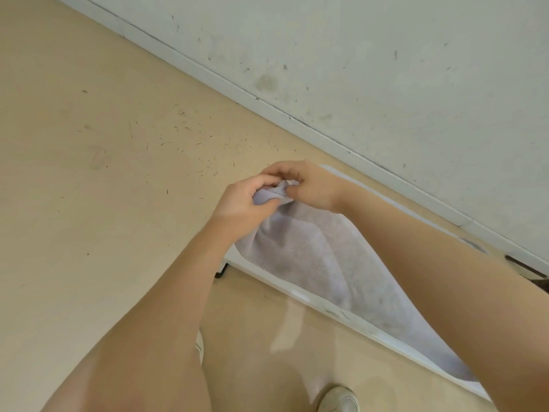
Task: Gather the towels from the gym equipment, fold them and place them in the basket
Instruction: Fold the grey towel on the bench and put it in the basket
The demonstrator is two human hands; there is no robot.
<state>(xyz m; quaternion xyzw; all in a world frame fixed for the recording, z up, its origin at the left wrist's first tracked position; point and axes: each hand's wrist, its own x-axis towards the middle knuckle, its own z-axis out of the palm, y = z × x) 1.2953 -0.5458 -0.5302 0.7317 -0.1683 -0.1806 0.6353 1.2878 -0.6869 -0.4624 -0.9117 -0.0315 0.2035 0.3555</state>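
Observation:
A pale lilac-grey towel [315,257] hangs down from both my hands, its lower part draped over a white table [300,294]. My left hand [243,206] pinches the bunched top edge of the towel. Right beside it, my right hand [309,185] grips the same top edge, fingers curled over the cloth. The two hands touch each other. My forearms cover the towel's left side and its far right end. No basket or gym equipment is in view.
A beige floor [104,173] with small dark specks spreads to the left. A scuffed white wall [386,69] with a baseboard runs diagonally behind the table. My white shoe [338,399] stands on the floor below the table edge.

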